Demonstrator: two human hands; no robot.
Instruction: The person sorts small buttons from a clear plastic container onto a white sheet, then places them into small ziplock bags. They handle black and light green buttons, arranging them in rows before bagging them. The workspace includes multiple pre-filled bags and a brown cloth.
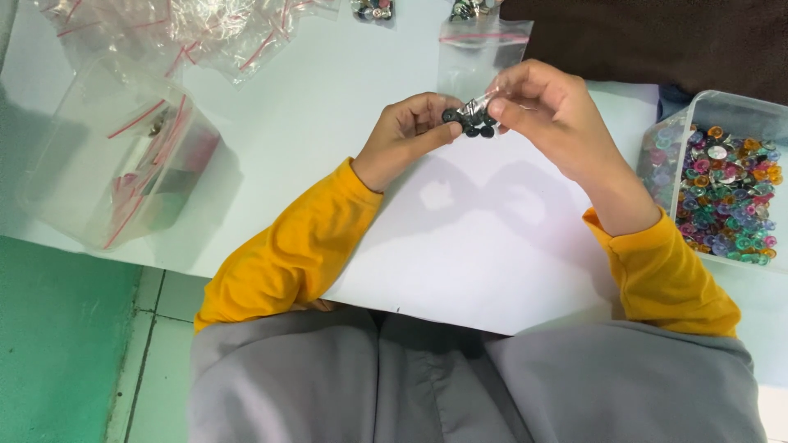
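Observation:
My left hand and my right hand meet over the white table, both in yellow sleeves. Between their fingertips is a small cluster of dark round pieces with a bit of clear plastic around them. The left hand pinches the dark pieces from the left. The right hand grips the crinkled clear plastic from the right. Whether the plastic is a small bag I cannot tell.
A clear tub of many-coloured round pieces stands at the right. A clear zip bag lies just behind the hands. A clear tub of small bags sits at the left, more loose bags behind it. Green floor lies below left.

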